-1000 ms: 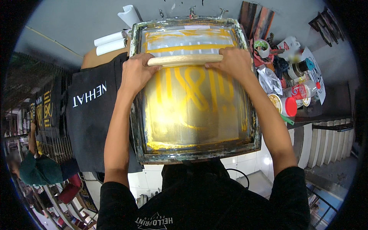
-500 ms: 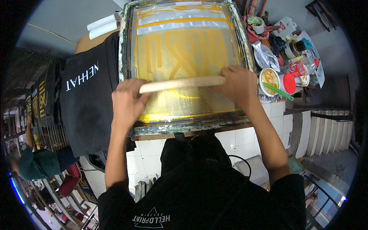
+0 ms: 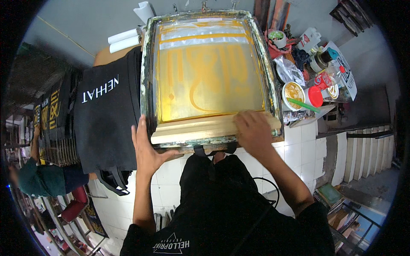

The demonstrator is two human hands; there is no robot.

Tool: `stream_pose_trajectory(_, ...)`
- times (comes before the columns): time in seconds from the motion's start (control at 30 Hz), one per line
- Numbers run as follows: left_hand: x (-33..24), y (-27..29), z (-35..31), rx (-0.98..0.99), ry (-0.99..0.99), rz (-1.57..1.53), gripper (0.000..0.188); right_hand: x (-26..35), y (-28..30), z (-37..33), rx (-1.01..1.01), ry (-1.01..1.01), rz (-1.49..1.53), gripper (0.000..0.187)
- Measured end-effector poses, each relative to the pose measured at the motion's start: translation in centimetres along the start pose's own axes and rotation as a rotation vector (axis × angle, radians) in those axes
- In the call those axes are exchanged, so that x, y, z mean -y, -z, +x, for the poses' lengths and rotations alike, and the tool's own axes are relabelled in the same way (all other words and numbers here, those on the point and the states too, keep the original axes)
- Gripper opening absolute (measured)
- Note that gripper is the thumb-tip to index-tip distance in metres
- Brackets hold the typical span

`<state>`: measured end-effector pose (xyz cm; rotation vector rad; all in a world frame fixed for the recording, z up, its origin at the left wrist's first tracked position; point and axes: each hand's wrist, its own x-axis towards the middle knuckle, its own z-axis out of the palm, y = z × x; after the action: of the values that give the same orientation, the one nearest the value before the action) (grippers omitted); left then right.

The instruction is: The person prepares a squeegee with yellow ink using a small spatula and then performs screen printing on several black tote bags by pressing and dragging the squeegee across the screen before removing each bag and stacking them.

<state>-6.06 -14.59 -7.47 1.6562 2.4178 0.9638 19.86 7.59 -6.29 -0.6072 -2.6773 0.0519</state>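
A wooden squeegee (image 3: 192, 131) rests across the near end of a screen-printing frame (image 3: 146, 68) with a worn, paint-crusted rim. My right hand (image 3: 255, 133) is closed over the squeegee's right part. At the frame's near left corner is my left hand (image 3: 149, 154), open, its fingers up along the side and its thumb stretched out below the near edge. I cannot tell whether it touches the frame. Yellow ink tints the mesh (image 3: 222, 96), which carries a darker yellow stencil design. Silvery tape and yellow smears lie across its far end.
Black tote bags (image 3: 106, 136) with white lettering lie left of the frame. On the right stand an open ink tub (image 3: 293, 91) with a green spatula (image 3: 304, 105), a red lid (image 3: 314, 96) and bottles. Another person (image 3: 40, 177) works at far left beside a rack.
The squeegee has come toward me from mid-mesh to the near end of the frame. My left hand has let go of it and opened; my right hand has moved nearer with it.
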Motion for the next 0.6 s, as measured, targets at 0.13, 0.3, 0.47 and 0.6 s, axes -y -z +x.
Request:
stream_pose_trajectory(0.13, 3.1, -1.3, -2.2, -0.172, -0.135, 0.195, 0.14, 0.8, 0.8, 0.8, -0.017, 0.033, 0.069, 0.021)
stream_pose_trajectory(0.3, 2.0, 2.8, -1.1, -0.478, -0.17, 0.082, 0.143, 0.8, 7.2, 3.5, -0.278, 0.127, 0.039, 0.027)
stream_pose_trajectory(0.47, -3.3, 9.4, 8.0, -0.8, -0.266, -0.093, 0.148, -1.2, 14.7, 11.6, -0.599, 0.184, -0.046, 0.026)
stream_pose_trajectory(0.6, -1.1, 6.7, 14.6, -0.71, -0.08, -0.527, 0.099, -3.6, 21.2, 19.4, -0.594, 0.101, -0.268, 0.02)
